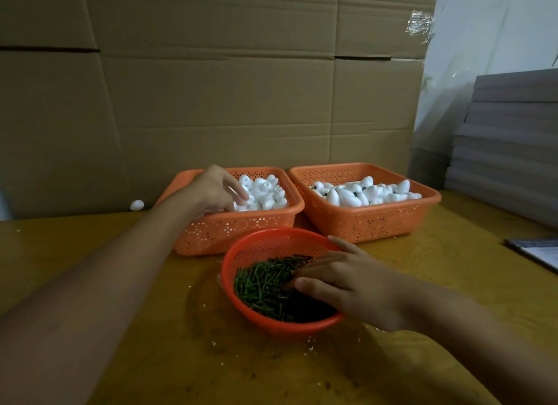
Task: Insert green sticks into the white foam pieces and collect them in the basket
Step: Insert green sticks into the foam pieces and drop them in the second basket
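Observation:
Two orange rectangular baskets stand at the back of the table. The left basket (241, 223) holds plain white foam pieces (267, 191). My left hand (216, 190) reaches into it with fingers bent down onto the pile; whether it holds a piece is hidden. The right basket (368, 220) holds foam pieces (356, 191), some with dark stick ends showing. In front, a round orange-red basket (256, 247) is filled with short green sticks (262, 287). My right hand (338, 280) lies in it, its fingers stretched over the sticks and its thumb apart from them.
A loose foam piece (136, 205) lies on the yellow table (90, 232) by the cardboard wall (211, 102). Grey stacked boards (507, 151) rise at the right, with a dark flat object (534, 250) near the right edge. White crumbs dot the table.

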